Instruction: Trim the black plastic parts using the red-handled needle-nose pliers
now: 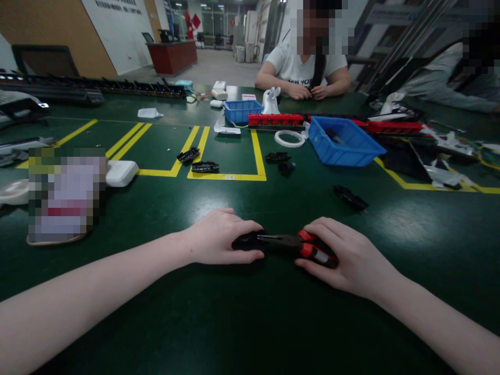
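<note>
Near the middle of the green table point(219, 323), my left hand point(224, 237) is closed around a small black part point(247, 240), much of it hidden by the fingers. My right hand point(346, 255) grips needle-nose pliers point(287, 240) by their red and black handles. The long jaws point left and meet the black part; I cannot tell whether they pinch it. Beyond my hands lie more black parts: one point(350, 198) to the right, one point(205, 166) and another point(188, 155) by the yellow tape, and a pair point(278, 156) right of the tape.
A blue bin point(344, 143) and a smaller blue bin point(242, 111) stand farther back, beside a red strip point(275, 120) and a tape roll point(289, 138). At left are a phone-like slab point(70, 198) and a white case point(122, 173). A person point(304, 73) sits opposite, another at right.
</note>
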`<state>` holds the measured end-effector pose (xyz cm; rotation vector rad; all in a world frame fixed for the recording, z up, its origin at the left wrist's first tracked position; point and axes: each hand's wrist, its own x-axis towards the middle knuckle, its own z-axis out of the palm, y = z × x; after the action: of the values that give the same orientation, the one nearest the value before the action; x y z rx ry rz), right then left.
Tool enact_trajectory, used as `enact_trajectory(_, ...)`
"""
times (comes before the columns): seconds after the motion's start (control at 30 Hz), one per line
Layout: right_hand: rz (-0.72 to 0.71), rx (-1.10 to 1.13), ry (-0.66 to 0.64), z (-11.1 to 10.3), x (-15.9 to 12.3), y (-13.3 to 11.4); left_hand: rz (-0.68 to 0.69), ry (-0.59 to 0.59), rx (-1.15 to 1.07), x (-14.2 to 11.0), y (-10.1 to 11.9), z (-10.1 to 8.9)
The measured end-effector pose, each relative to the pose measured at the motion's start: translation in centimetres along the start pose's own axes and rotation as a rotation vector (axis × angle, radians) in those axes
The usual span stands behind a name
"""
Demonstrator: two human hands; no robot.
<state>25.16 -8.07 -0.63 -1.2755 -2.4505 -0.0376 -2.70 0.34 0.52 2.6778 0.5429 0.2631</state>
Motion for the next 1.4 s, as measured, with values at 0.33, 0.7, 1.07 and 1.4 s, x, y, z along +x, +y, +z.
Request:
enact_trajectory(0.33, 0.008, -0.064, -0.034, -0.2, 0.3, 0.0, 0.104, -0.041, -0.053, -0.1, -0.4, 0.1)
enact_trajectory(0.7, -0.016, -0.117, -0.034, -0.1, 0.2, -0.1, 0.187, -0.045, -0.122, -0.2, -0.3, 0.0)
enact_trajectory(1.07, -0.061, -0.118, -0.032, -0.2, 0.3, 0.0, 0.241, -0.060, -0.141, -0.4, -0.1, 0.0)
enact_trajectory(1.4, -0.022, 0.027, -0.062, 0.2, 0.0, 0.7, 0.210, -0.003, -0.126, -0.4, -0.1, 0.1)
